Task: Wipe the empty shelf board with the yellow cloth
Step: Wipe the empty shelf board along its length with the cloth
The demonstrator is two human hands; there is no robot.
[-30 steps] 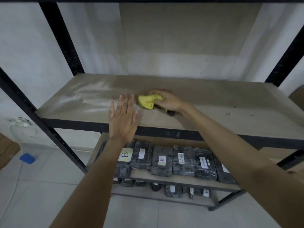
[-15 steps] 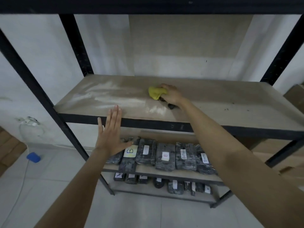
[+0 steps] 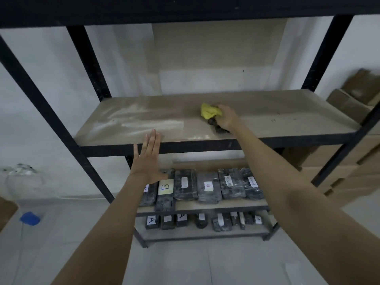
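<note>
The empty shelf board (image 3: 277, 118) is bare brown wood in a black metal rack, with pale dust streaks across its left half. A bunched yellow cloth (image 3: 209, 111) lies on the board near its middle, and my right hand (image 3: 227, 118) grips it from the right, with a dark part of the cloth showing under the palm. In front of the rack's front rail, left of the cloth, my left hand (image 3: 149, 159) is held flat with straight fingers; its fingertips reach the board's front edge.
Black rack posts (image 3: 41, 105) stand at both sides, and an upper shelf beam crosses the top. Two lower shelves hold several dark wrapped packages (image 3: 207, 188) with white labels. Cardboard boxes (image 3: 349, 157) stack at the right. A blue object (image 3: 29, 218) lies on the tiled floor at left.
My right hand has slid the yellow cloth farther back and to the right on the board. My left hand has drawn back from the board's surface to its front edge.
</note>
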